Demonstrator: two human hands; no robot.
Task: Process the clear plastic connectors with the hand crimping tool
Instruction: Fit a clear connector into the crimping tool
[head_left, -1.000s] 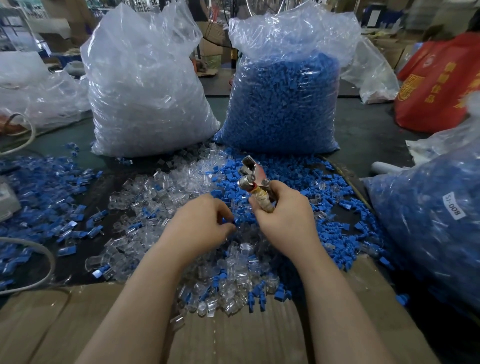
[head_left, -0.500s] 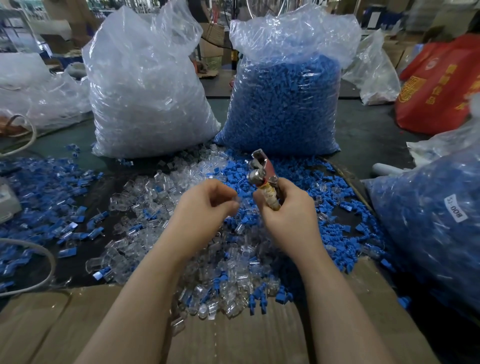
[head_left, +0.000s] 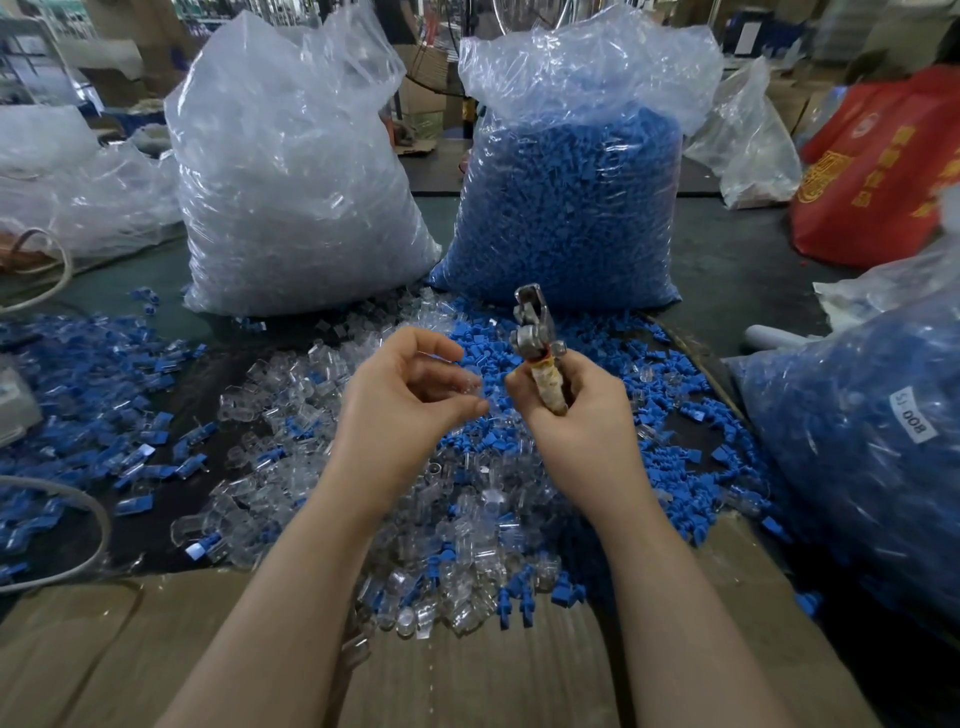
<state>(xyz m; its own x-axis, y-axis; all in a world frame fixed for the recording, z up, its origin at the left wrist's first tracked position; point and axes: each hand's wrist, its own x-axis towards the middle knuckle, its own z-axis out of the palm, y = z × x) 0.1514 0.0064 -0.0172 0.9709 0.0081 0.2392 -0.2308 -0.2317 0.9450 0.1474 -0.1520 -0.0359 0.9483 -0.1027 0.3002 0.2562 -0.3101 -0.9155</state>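
My right hand (head_left: 582, 421) grips the taped handle of a metal hand crimping tool (head_left: 535, 338), whose jaws point up and away. My left hand (head_left: 400, 400) is raised just left of the tool, fingers curled, pinching a clear plastic connector (head_left: 470, 384) at the fingertips; the piece is blurred and hard to make out. Below both hands lies a loose pile of clear connectors (head_left: 291, 379) mixed with blue plastic pieces (head_left: 670, 395) on the dark table.
A big bag of clear parts (head_left: 291, 176) and a bag of blue parts (head_left: 571, 197) stand behind the pile. Another blue-filled bag (head_left: 872, 441) sits at right, a red bag (head_left: 883, 166) far right. Cardboard (head_left: 467, 670) covers the near edge. A cable (head_left: 78, 519) loops at left.
My left hand rose from the pile with a clear connector and came level with the tool. My right hand lifted the crimping tool slightly and tilted it more upright.
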